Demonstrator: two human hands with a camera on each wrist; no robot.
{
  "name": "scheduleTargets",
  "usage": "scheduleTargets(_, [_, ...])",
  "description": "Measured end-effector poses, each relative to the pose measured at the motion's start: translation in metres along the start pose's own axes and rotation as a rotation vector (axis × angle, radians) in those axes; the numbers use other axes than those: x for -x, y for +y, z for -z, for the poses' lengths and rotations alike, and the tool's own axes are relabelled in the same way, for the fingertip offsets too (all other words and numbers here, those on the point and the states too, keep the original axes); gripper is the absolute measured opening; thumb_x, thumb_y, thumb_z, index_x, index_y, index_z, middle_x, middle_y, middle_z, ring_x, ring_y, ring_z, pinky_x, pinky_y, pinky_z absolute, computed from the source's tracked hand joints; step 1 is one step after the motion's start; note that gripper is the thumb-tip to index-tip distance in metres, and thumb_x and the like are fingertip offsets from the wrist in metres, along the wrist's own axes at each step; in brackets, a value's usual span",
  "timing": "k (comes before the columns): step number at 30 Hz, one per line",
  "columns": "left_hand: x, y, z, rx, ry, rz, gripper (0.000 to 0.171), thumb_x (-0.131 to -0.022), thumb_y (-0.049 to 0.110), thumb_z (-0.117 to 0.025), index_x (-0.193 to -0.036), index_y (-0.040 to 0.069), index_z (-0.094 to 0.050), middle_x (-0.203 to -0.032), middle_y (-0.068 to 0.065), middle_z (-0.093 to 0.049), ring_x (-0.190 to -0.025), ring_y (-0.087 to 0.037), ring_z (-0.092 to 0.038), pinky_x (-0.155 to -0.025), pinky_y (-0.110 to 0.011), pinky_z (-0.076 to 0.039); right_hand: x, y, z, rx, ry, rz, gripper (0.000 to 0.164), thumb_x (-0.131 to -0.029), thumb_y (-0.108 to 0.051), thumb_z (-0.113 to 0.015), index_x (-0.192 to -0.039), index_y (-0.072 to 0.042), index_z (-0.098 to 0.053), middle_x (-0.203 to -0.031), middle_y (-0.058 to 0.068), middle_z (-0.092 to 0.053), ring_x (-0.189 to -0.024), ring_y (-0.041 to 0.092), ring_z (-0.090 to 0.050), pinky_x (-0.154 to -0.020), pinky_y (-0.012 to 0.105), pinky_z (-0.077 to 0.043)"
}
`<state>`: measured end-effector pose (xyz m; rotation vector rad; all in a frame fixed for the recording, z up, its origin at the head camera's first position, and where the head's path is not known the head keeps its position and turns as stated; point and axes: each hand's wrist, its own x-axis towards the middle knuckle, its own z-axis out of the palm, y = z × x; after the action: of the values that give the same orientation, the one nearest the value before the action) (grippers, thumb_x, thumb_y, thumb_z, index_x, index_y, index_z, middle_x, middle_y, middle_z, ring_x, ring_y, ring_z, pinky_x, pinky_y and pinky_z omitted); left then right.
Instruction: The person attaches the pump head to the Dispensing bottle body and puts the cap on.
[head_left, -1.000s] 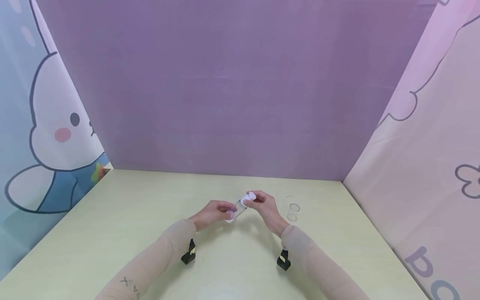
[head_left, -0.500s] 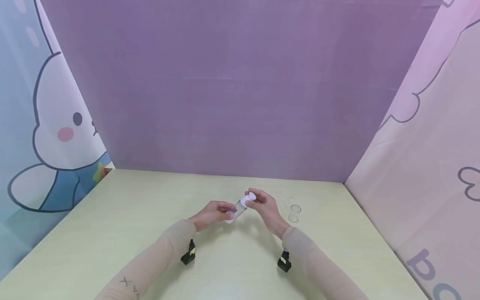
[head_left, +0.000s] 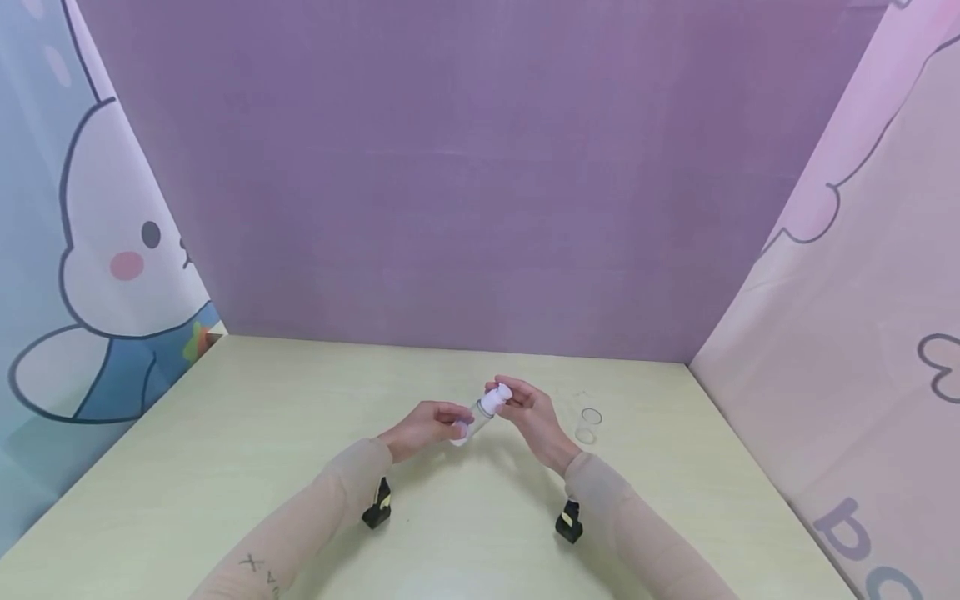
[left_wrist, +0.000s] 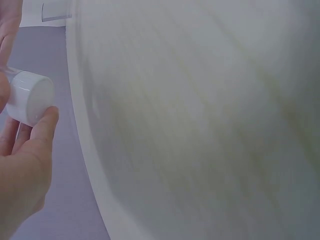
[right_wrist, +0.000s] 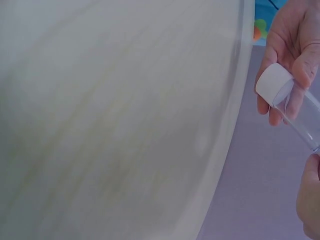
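Observation:
Tilted in mid-air over the table, a clear bottle (head_left: 477, 419) has a white base (right_wrist: 274, 84) and a white top (head_left: 493, 399); it looks like a small pump bottle. My left hand (head_left: 422, 428) grips the base end between thumb and fingers, its fingertips reaching over the white end in the left wrist view. At the upper end, my right hand (head_left: 536, 420) pinches the white top with thumb and fingers. The right wrist view cuts off the top, leaving only the clear body and base visible beside part of the right hand.
A clear, open-ended-looking cylinder (head_left: 588, 426) stands on the pale table (head_left: 315, 392), right of the right hand. A purple panel (head_left: 480, 183) rises behind the table. Patterned cloths hang on both sides. Black wrist mounts (head_left: 377, 505) sit under the sleeves.
The right thumb and fingers have shifted slightly around the white top, the thumb sliding toward its lower right side. The left hand and the bottle body have stayed almost still.

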<state>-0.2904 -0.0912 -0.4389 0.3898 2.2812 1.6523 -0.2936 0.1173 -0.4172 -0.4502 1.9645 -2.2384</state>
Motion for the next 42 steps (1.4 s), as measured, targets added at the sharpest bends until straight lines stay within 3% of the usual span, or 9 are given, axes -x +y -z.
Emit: scheduleTargets(42, [0.0004,-0.0002,-0.0006,-0.002,-0.019,0.007,0.034,-0.087,0.019,-0.063,-0.119,0.008,-0.06,-0.127,-0.014,-0.055,-0.11,-0.024,-0.055,-0.092,-0.041,-0.047,0.0012,0.0014,0.0008,0.086,0.109,-0.06,0.042,-0.081,0.0,-0.065,-0.122,-0.004,-0.055,-0.121,0.012,-0.06,-0.105,0.016,-0.059,-0.09,0.028,-0.049])
